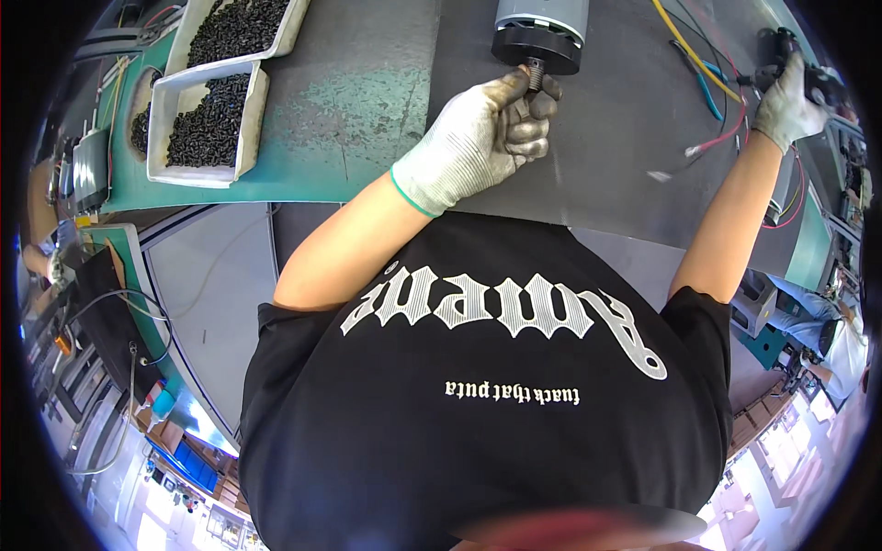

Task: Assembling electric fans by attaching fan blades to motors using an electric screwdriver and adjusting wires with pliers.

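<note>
A grey cylindrical motor [542, 16] with a black end cap lies at the top middle of the table. Its threaded metal shaft [537, 77] points toward me. My left hand [473, 142], in a white knit glove with greyed fingers, is closed around the end of that shaft, thumb and fingers pinching it. At the far right, my right hand [788, 108], gloved likewise, has its fingers wrapped on a black tool-like object [779, 44]. The exact kind of that object is hard to make out near the picture's rim.
Two white bins [197, 178] of small black screw-like parts stand at the left on the green mat [349, 110]. Blue-handled pliers [707, 90], a yellow cable [684, 41] and a red wire [721, 138] lie between motor and right hand. Other people are at both sides.
</note>
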The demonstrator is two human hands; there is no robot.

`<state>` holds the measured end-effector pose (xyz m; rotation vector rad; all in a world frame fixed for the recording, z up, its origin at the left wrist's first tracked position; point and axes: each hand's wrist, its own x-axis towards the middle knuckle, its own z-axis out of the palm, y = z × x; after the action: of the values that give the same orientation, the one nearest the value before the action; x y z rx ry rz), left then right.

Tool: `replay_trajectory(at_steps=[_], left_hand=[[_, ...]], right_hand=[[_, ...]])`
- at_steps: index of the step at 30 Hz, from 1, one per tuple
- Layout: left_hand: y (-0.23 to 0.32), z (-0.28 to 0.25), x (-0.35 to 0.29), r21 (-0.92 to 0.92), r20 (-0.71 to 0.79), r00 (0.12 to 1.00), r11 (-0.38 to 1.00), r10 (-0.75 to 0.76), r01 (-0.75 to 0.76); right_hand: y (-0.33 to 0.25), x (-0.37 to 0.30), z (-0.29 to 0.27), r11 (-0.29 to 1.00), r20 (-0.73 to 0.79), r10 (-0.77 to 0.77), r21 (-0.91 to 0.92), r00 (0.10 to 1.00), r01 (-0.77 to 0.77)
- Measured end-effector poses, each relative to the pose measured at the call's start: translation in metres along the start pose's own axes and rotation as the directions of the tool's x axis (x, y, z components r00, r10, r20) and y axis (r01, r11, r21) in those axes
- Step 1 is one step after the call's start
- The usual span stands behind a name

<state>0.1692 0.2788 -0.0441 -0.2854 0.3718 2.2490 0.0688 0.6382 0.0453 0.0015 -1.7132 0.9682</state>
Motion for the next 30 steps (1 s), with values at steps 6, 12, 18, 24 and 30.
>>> replay_trajectory(at_steps=[6,12,18,24,30], left_hand=[[0.006,0.033,-0.007,0.871,-0.255,0.883,0.490,0.394,0.033],[0.007,0.024,-0.008,0.967,-0.142,0.844,0.255,0.517,0.006],[0.056,0.032,-0.080,0.964,0.196,0.697,-0.266,0.690,-0.008],[0.214,-0.012,-0.214,0.552,0.298,0.095,-0.253,0.950,0.795],[0.323,-0.084,-0.256,0.363,0.272,0.258,-0.347,0.927,0.865]], right_hand=[[0.014,-0.044,-0.026,0.978,0.107,0.017,-0.208,0.994,0.006],[0.044,-0.102,-0.026,0.678,0.608,0.275,-0.672,0.745,0.298],[0.038,-0.088,-0.053,0.742,0.826,0.326,-0.525,0.460,0.417],[0.031,-0.110,-0.089,0.578,0.704,0.263,-0.663,0.660,0.476],[-0.055,-0.117,-0.062,0.610,0.043,0.627,-0.648,0.778,-0.456]])
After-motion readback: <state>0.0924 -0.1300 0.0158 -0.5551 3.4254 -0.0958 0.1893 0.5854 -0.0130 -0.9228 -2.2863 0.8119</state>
